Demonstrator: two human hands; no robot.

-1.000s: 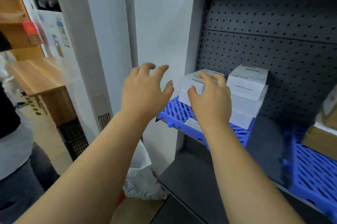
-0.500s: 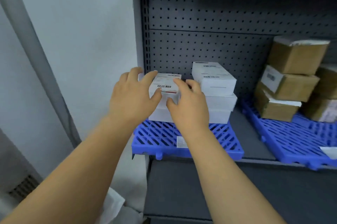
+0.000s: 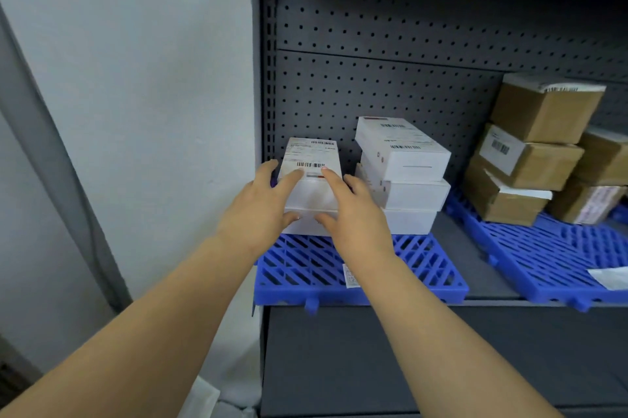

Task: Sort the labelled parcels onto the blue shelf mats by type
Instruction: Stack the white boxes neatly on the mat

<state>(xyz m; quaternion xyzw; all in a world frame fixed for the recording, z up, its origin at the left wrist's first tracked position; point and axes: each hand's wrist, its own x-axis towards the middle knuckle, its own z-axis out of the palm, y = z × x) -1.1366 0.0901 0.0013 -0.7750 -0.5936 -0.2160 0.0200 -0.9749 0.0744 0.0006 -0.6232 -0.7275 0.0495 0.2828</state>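
The person is resting both hands on the top white parcel [image 3: 311,167] of a short stack at the back left of the left blue mat [image 3: 356,276], close against the pegboard back panel [image 3: 373,84]. The left hand [image 3: 261,210] is lying against the parcel's left side and front, fingers [image 3: 292,176] spread loosely over the label; the right hand [image 3: 353,210] is pressing flat on its front right, fingers extended, neither hand clenching. A taller stack of white parcels [image 3: 404,176] is standing just beside it, and brown cardboard parcels [image 3: 530,152] are sitting on the right blue mat [image 3: 550,261]. The white box is looking stiff, light and smooth-skinned, so it is probably sliding easily; holding it by its two long sides seems safest.
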